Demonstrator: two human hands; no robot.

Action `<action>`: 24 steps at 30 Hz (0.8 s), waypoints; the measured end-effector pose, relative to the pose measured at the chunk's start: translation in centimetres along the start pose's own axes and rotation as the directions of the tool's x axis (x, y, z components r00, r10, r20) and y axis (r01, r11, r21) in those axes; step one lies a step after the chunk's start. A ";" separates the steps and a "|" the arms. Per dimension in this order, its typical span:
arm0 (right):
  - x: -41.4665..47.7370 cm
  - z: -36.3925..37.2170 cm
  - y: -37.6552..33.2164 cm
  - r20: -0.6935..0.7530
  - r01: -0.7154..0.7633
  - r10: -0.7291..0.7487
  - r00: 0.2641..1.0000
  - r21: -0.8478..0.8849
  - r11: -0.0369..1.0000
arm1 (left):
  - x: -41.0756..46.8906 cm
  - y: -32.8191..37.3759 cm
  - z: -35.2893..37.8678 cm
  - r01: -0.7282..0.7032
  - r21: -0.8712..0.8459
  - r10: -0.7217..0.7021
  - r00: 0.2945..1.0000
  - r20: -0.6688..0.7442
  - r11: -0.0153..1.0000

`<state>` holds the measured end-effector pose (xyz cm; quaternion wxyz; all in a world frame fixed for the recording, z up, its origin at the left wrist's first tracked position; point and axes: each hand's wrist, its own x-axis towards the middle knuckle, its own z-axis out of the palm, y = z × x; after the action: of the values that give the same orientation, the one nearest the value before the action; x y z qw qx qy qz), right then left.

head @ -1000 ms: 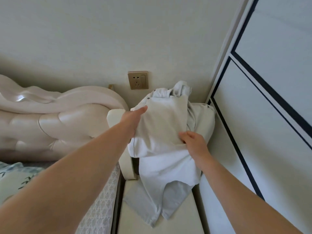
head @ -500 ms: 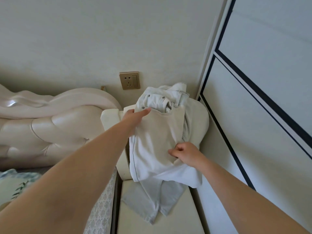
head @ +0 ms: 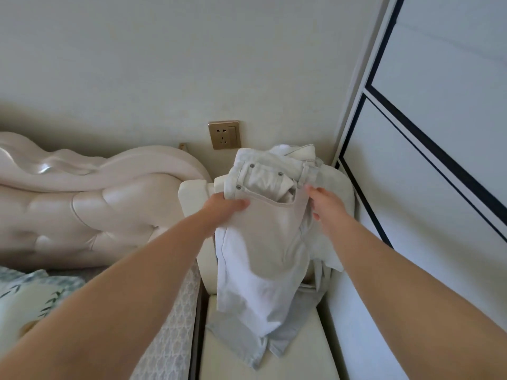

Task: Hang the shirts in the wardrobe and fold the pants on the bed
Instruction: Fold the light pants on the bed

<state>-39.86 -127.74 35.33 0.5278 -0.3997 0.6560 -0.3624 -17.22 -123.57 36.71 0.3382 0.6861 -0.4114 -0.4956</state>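
Pale, off-white pants (head: 258, 242) with metal rivets at the pocket hang in front of me, waistband up. My left hand (head: 223, 208) grips the waist at its left side. My right hand (head: 323, 201) grips the waist at its right side by a belt loop. The legs drape down over a cream chair (head: 274, 363) wedged between the bed and the wardrobe. More light cloth (head: 329, 187) lies bunched over the chair back behind the pants.
The wardrobe's white sliding door (head: 439, 165) with black trim stands close on the right. A padded cream headboard (head: 90, 204) fills the left. The bed (head: 33, 297) with a leaf-print pillow shows at lower left. A gold wall socket (head: 223, 135) sits above the chair.
My right hand let go of the middle of the pants and moved up to the right side of the waistband. The waist with its rivets now shows, lifted between both hands.
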 end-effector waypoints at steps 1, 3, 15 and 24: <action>0.1 0.7 -0.3 0.034 -0.010 0.009 0.999 0.036 0.999 | -0.1 -0.4 -0.5 0.015 0.048 -0.016 0.999 0.028 0.999; 0.0 2.1 -0.4 0.046 -0.034 0.030 0.998 0.086 0.996 | -0.3 -1.1 -1.1 0.049 0.100 -0.058 0.995 0.081 0.994; -2.5 0.8 1.5 0.133 0.097 -0.095 0.986 -0.004 0.995 | -0.6 0.4 0.7 0.019 -0.158 -0.028 0.998 -0.054 0.987; -4.2 -3.0 3.1 0.369 -0.100 0.166 0.914 -0.191 0.976 | -1.5 1.0 2.4 -0.126 0.190 0.133 0.991 -0.022 0.974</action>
<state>-42.68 -122.45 34.77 0.6336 -0.4602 0.5942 -0.1836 -19.99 -122.82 37.52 0.3106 0.6952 -0.4943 -0.4194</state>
